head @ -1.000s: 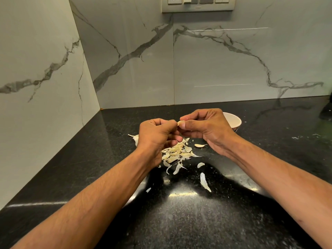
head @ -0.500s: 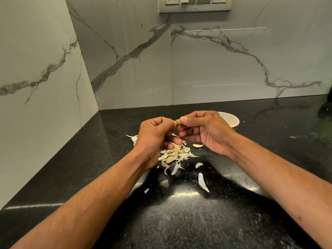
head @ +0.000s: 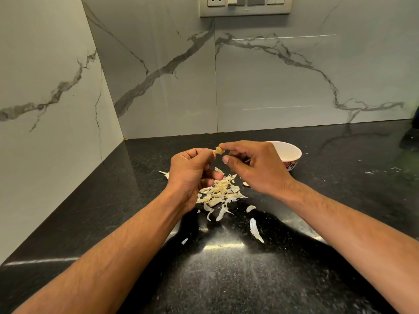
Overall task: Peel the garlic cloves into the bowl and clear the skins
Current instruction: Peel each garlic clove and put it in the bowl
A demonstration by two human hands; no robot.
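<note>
One small, pale garlic clove (head: 219, 151) sits pinched between the left hand (head: 192, 175) and the right hand (head: 256, 166), above a loose pile of papery white skins (head: 218, 192) on the black stone counter (head: 226, 279). Peeling looks well along. White bowl (head: 292, 152) waits behind the right hand; skins are uncleared.

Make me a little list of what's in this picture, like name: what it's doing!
left hand: pinches the garlic clove above the counter
right hand: index fingertip on the clove's top, thumb just apart
skins: loose pile on the counter under the hands, a few strays nearer the camera
bowl: white inside, patterned outside, behind the right hand; contents hidden
counter: black, speckled, shiny
wall: marble-look tiles, switch plate at top
</note>
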